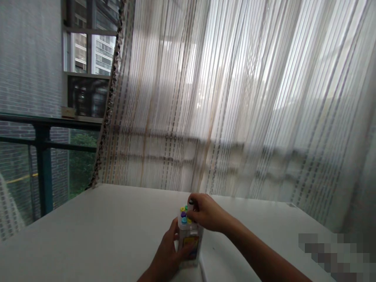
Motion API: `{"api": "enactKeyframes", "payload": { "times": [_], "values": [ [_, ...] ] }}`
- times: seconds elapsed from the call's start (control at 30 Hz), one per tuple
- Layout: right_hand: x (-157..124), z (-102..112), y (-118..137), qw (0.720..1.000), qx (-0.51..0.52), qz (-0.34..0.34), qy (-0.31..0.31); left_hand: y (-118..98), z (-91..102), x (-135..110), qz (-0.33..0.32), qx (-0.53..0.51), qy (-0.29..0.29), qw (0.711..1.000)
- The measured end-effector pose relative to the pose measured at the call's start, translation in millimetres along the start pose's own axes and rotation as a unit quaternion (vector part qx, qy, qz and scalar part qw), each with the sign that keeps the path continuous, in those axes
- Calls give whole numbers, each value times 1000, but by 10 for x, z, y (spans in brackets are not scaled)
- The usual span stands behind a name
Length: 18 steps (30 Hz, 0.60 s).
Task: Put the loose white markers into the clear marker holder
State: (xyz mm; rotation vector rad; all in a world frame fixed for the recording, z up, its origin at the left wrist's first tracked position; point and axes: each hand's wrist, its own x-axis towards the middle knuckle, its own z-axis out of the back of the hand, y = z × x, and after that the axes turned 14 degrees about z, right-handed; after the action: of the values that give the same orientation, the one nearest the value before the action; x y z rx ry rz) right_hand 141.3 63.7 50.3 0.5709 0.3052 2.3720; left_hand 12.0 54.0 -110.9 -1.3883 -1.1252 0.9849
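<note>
Clear box (181,234) upright on white table (88,227); left hand (172,248) clasping its side, thumb across front; right hand (205,212) pinching marker (191,204) at top; box likely light, stiff, slick; best held round lower sides.

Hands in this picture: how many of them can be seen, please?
2. The left hand is around the clear container on the white table; the right hand is at its top, fingers around a slim, pen-like item. No third hand shows.
</note>
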Motion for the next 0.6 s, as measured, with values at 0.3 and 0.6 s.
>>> {"api": "enactKeyframes", "payload": {
  "times": [0.3, 0.6],
  "values": [
    [-279, 73, -143, 988, 56, 21, -142, -23, 7, -15, -16, 33, -15, 999],
    [-1264, -87, -1062, 908, -246, -328, 85, 12, -17, -3, 39, -11, -36, 999]
  ]
}}
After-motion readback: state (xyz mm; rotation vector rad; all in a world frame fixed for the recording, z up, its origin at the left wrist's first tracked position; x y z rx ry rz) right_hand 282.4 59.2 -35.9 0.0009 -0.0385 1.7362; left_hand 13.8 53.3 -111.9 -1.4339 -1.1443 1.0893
